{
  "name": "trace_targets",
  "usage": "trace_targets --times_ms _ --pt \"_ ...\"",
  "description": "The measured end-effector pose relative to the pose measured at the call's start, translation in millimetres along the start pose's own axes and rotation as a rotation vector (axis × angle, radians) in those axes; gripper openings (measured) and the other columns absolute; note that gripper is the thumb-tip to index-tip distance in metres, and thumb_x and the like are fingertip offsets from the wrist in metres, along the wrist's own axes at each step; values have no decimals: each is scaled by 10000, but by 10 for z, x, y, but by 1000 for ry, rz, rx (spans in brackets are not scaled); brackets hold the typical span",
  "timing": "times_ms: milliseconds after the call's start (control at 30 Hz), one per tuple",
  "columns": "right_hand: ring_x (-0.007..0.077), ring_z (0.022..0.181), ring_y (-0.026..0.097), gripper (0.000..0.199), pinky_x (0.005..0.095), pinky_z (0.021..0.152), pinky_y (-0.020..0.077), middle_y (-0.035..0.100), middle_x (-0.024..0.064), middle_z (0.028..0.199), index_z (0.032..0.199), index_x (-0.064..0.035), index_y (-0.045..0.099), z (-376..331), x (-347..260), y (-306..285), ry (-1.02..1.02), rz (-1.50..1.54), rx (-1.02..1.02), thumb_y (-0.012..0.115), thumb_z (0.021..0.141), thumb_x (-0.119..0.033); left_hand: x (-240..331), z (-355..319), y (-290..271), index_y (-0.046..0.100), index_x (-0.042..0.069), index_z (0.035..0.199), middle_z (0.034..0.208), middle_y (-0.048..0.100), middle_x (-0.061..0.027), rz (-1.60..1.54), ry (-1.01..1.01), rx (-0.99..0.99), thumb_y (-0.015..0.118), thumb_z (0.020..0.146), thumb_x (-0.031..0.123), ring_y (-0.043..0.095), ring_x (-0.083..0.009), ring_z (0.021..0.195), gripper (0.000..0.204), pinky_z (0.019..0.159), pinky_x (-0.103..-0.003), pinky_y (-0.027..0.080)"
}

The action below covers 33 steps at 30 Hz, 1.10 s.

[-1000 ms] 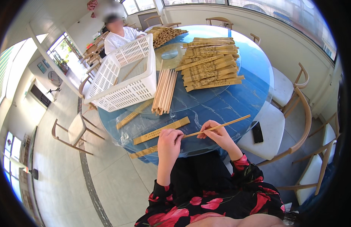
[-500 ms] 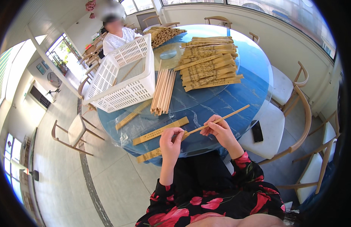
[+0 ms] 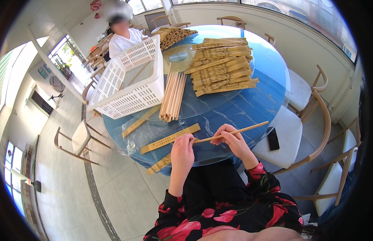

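At the near table edge, my left hand (image 3: pixel 181 156) pinches a tan printed paper sleeve (image 3: pixel 159 165), which sticks out to its left. My right hand (image 3: pixel 230 141) grips pale wooden chopsticks (image 3: pixel 251 127), their far ends pointing right and slightly up. Their other end reaches my left hand at the sleeve; how deep they sit inside is hidden by the fingers. Just beyond my left hand a flat paper sleeve (image 3: pixel 170 139) lies on the table, with another sleeve (image 3: pixel 140 121) past it by crumpled clear plastic (image 3: pixel 134 140). Farther off lies a bundle of bare chopsticks (image 3: pixel 173 96).
A white slatted plastic basket (image 3: pixel 132 101) stands left on the round blue table (image 3: pixel 271 76). Beyond the bundle rises a large pile of filled-looking sleeves (image 3: pixel 223 70), with another heap (image 3: pixel 174 37) behind. A person (image 3: pixel 128 38) sits across. A phone (image 3: pixel 273 139) lies on a right-hand chair.
The chopsticks' right end has dipped and they lie flatter. My left hand has turned over the sleeve, hiding more of its end. My right hand has shifted slightly left and down.
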State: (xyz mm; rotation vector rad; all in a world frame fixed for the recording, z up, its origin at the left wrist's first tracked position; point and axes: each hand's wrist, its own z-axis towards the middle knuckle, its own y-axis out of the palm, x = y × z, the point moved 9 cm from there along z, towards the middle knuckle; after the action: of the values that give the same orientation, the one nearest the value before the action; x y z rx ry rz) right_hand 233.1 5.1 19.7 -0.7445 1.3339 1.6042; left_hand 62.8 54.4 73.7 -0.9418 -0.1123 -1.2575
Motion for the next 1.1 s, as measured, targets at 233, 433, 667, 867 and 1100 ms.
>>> trace_targets --times_ms 233,433,667,867,1100 --pt "204 891 678 142 290 772 529 689 182 995 937 -55 478 17 12 -60 22 67 38 449 1040 -148 122 91 -66 620 27 876 873 658 -92 -44 144 23 665 837 -9 621 -297 893 69 793 -375 502" --pt "206 912 682 116 297 793 543 694 208 1047 946 -45 487 37 47 -92 40 128 30 488 1028 -127 147 74 -163 638 29 820 831 639 -70 81 136 160 693 785 -21 586 -283 896 82 826 -370 466" --pt "151 927 672 100 270 833 530 693 109 1008 1026 30 607 3 20 202 -53 -335 -158 592 975 -55 140 50 27 638 34 843 851 637 -75 16 120 59 692 790 -21 590 -296 892 93 820 -384 473" --pt "104 890 657 91 237 780 519 691 59 941 1024 18 616 13 -14 192 -51 -399 -59 598 957 -40 49 -97 -85 626 31 962 959 646 -97 59 124 147 680 819 -15 599 -317 970 160 894 -411 472" --pt "99 874 650 89 231 759 516 692 60 923 1010 12 624 30 36 145 1 -408 -34 616 956 -58 -280 -249 -438 650 52 1143 1118 656 -95 315 26 132 753 770 28 580 -317 1082 387 955 -420 459"
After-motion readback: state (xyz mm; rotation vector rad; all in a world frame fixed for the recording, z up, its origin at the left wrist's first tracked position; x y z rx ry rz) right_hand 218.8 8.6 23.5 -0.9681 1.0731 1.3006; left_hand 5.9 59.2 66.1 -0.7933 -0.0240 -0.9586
